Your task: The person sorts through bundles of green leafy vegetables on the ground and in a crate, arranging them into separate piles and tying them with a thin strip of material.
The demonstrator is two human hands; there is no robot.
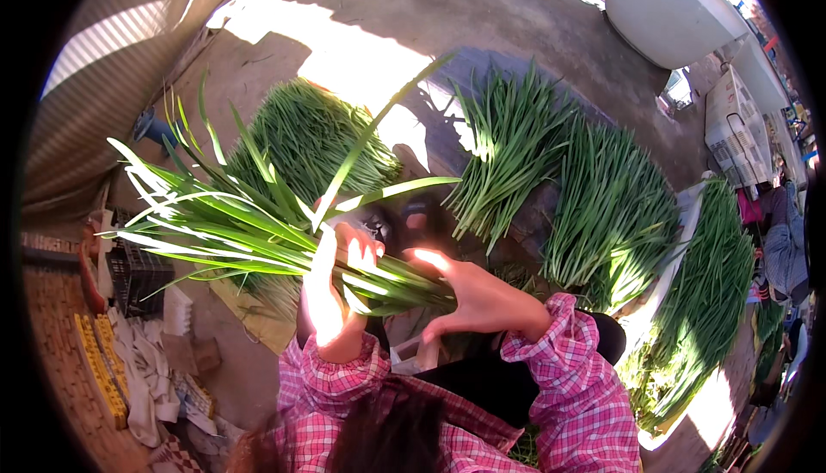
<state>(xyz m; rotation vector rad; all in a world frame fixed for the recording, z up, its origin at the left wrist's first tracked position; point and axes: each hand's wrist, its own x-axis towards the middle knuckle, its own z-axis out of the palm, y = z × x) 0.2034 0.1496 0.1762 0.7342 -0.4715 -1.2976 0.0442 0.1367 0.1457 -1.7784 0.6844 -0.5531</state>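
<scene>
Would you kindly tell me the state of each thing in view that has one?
Bunch of long-leaved greens: held, leaves fanned out
Left hand: closed around the bunch
Right hand: open, curved at the bunch's stem end
Left pile of greens: lying down, partly hidden
Far-right pile of greens: lying down, partly sunlit
Right sleeve: gathered at the wrist
White cloth: crumpled

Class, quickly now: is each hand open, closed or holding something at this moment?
Left hand: closed, holding the bunch of long green leaves.
Right hand: partly open, cupped at the bunch's stem end.
</scene>
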